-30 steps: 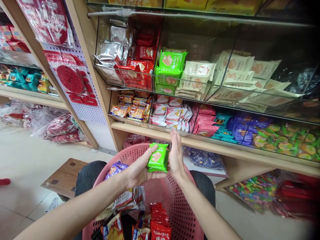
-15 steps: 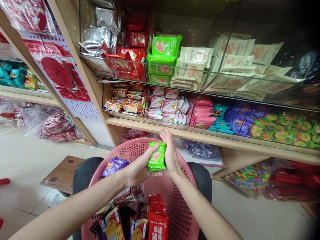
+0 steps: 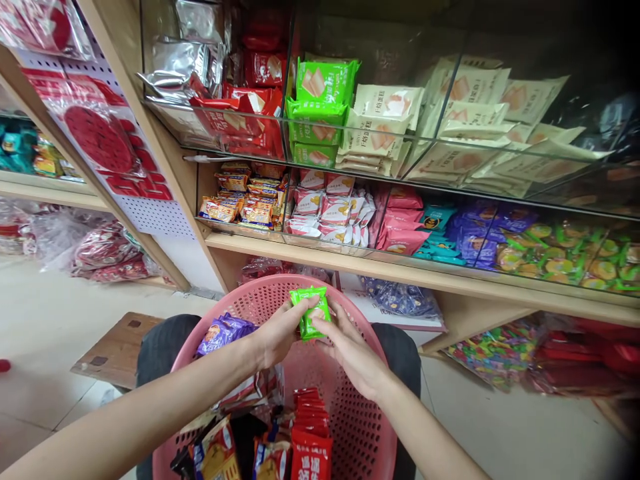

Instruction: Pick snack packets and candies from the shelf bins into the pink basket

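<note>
Above the pink basket point(image 3: 177, 373), I hold a small stack of green snack packets point(image 3: 311, 313) between both hands. My left hand point(image 3: 280, 333) grips the stack from the left, its thumb across the front. From the right, my right hand point(image 3: 347, 343) closes on the packets, thumb on the front face; some fingers are hidden behind them. Inside the basket, purple packets point(image 3: 226, 333) lie at the left, while red packets point(image 3: 311, 453) and yellow-and-blue packets point(image 3: 219, 453) lie at the near end.
A shelf point(image 3: 350, 263) with glass-fronted compartments faces me. Its upper row has green packets point(image 3: 323, 83) and cream packets point(image 3: 383, 127); several kinds of small snacks sit below. A wooden stool point(image 3: 113, 350) stands left of the basket, which rests between my knees.
My right hand has turned from flat against the stack's side to gripping it with the thumb in front. The green stack has tilted slightly. The view has shifted a little.
</note>
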A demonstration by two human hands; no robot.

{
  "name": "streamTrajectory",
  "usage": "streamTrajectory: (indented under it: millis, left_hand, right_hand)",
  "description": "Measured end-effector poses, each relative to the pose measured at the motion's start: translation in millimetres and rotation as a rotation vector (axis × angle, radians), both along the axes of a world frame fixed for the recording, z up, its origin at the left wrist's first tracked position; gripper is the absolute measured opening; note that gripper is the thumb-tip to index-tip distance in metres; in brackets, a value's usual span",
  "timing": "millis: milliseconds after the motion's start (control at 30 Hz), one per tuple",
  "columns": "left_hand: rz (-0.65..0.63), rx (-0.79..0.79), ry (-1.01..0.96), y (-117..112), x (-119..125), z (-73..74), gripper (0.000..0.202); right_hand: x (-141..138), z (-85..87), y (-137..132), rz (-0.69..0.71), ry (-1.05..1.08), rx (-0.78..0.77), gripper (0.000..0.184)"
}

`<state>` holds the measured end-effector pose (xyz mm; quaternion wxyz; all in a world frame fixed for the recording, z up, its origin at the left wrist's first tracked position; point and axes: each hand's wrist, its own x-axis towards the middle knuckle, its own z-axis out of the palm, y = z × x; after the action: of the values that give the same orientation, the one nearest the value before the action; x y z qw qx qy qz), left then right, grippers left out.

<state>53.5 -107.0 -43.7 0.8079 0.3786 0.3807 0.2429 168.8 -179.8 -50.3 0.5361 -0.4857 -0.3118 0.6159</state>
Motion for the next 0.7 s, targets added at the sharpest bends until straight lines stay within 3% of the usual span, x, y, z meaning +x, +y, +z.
streamTrajectory:
  millis: [133, 267, 433, 700]
  left_hand:
    - [-0.028, -0.013, -0.011, -6, 5, -2.8, 0.034]
    - [-0.056, -0.064, -0.014, -14, 9, -3.7, 0.036]
    - [-0.043, -0.079, 0.019, -20, 14, -5.2, 0.037]
    - [-0.008, -0.052, 0.093, -18, 12, -10.7, 0.044]
  right_hand:
    - [4, -7.6, -2, -0.011, -0.140, 0.034, 0.063]
    - [7, -7.8, -3, 0.078, -0.261, 0.117, 0.054]
    - [5, -7.1, -8, 0.126, -0.314, 0.186, 0.057]
    - [10, -14.2, -7, 0.044, -0.181, 0.046, 0.062]
